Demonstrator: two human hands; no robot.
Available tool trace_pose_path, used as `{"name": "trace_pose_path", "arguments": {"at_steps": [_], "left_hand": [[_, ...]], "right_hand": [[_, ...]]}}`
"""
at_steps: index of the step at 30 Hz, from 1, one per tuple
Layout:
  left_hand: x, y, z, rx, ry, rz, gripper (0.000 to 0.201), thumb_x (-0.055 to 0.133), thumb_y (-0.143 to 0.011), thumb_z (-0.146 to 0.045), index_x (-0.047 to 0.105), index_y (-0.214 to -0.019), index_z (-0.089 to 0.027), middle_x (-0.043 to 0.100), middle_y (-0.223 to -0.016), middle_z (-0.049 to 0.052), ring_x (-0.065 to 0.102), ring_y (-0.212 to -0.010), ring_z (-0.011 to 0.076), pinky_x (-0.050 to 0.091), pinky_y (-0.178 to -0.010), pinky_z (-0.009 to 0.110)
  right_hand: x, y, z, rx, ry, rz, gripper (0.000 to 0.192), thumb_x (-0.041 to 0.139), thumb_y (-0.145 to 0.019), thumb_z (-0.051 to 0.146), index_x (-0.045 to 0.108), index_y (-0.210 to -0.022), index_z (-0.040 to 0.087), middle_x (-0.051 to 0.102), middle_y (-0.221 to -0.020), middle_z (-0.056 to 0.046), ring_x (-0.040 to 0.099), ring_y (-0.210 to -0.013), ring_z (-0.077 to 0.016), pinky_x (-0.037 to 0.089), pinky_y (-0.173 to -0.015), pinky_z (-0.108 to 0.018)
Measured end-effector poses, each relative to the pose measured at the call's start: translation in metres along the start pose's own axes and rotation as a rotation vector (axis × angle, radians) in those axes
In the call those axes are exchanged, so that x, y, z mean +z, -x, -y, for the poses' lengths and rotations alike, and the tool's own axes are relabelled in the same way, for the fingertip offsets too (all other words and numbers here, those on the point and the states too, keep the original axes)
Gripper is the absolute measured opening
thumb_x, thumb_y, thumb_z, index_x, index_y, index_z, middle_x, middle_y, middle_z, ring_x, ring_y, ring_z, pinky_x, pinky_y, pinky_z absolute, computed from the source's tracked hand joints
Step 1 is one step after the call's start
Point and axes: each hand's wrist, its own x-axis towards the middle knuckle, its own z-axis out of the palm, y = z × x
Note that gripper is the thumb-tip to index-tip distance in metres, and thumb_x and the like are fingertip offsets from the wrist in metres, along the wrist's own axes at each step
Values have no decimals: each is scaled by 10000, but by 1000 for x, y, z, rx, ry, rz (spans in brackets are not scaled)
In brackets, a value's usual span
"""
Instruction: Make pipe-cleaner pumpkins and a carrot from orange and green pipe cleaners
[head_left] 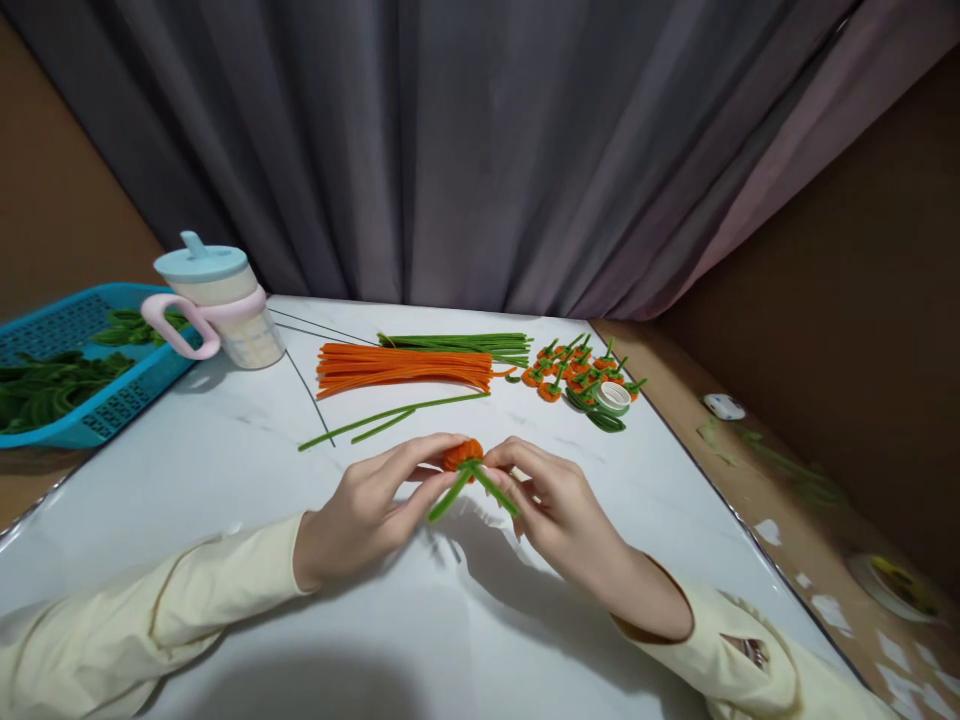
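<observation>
Between my two hands, above the white table, is a small orange pipe-cleaner pumpkin [463, 455] with a green pipe cleaner [450, 496] crossing at its middle, its two ends spreading down and apart. My left hand [379, 500] pinches the pumpkin from the left with thumb and fingers. At its right side, my right hand [559, 505] has thumb and forefinger closed at the green pipe cleaner near where its ends meet the pumpkin. Beyond the hands lie a bundle of orange pipe cleaners [401, 370], a bundle of green ones [465, 343] and two loose green pieces [390, 418].
Several finished small pumpkins [577, 365] cluster at the back right, beside a white roll of tape [613, 397] and coiled green stems [600, 415]. At the left stand a lidded cup [225, 310] and a blue basket [97, 425] holding green pieces. A grey curtain [450, 150] hangs behind.
</observation>
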Motion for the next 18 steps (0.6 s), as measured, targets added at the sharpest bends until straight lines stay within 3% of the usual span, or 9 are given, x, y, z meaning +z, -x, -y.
{"name": "trace_pose_path", "arguments": {"at_steps": [8,18], "left_hand": [[3,-1,4,177,-59,-10,443,547,-857,-27,496,-1282,-140,663,-1091,108,640,-973,159,561,-847,264],[2,0,8,207,-43,-1,401,555,-844,-15,522,-1230,-118,670,-1055,115,643,-961,161,568,-831,272]], "right_hand": [[10,4,-5,-21,-74,-148,114,473,-916,216,567,-867,175,576,-809,-48,562,-704,-132,471,-503,-207],[13,4,-7,48,-183,-219,63,549,-870,225,584,-853,177,577,-812,-41,588,-729,-140,489,-468,-195]]}}
